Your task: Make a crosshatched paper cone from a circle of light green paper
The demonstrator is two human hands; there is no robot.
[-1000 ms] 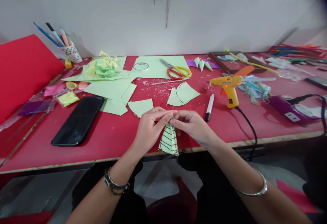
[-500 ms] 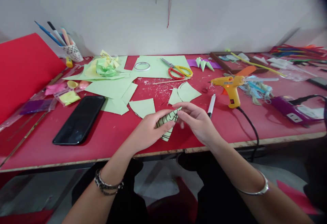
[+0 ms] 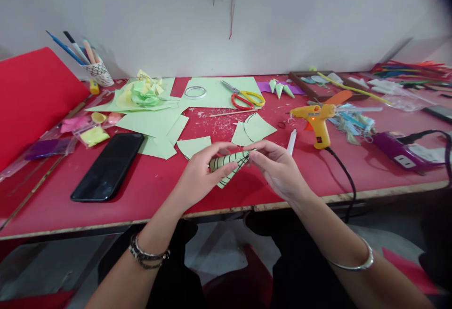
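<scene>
Between my hands is a light green paper cone (image 3: 231, 164) marked with black lines, its point toward the right. My left hand (image 3: 205, 170) wraps round the wide end, thumb across the near side. At the tip, my right hand (image 3: 277, 165) pinches the paper between thumb and fingers. Just beyond lie cut green paper pieces, one a fan-shaped piece (image 3: 194, 146) and another a curved piece (image 3: 259, 129) with a black arc. A white marker (image 3: 291, 141) lies past my right hand, partly covered by it.
A yellow glue gun (image 3: 316, 121) with its light on stands at right, its cord running over the table edge. A black phone (image 3: 108, 167) lies at left. Scissors (image 3: 243, 98), a tape ring (image 3: 195, 92), small green cones (image 3: 279, 89) and a pen cup (image 3: 99, 72) are at the back.
The cone has turned so its tip points more to the right and its wide end to the left. My right fingers have closed on the tip, and the right hand has shifted slightly right.
</scene>
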